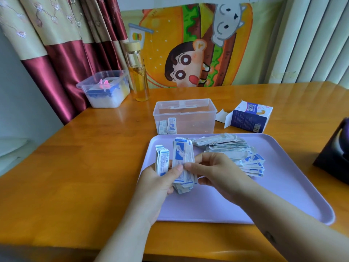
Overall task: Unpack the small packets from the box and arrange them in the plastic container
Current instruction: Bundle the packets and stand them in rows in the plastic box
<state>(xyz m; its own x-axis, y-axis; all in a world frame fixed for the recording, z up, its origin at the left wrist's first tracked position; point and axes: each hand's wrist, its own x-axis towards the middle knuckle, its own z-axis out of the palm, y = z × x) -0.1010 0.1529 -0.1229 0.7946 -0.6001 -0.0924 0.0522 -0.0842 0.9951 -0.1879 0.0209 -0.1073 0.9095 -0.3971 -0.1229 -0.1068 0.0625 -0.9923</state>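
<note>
Lilac tray (283, 186): left hand (160, 178) grips a packet stack (182, 157), right hand (213, 171) pinches the same stack, plastic container (196, 121) at 12 o'clock.

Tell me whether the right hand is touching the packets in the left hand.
Touching. The head view shows the right hand pinching the packet bundle between thumb and fingertips, while the left hand grips the same bundle.

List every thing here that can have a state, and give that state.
Plastic container, open, some packets at its left end.
Box, open, flaps out.
Bottle, capped, upright, part full.
Rear tub, lid on.
Tray, holds loose pile.
Left hand, grips packet stack.
Right hand, pinches packet fan.
</note>
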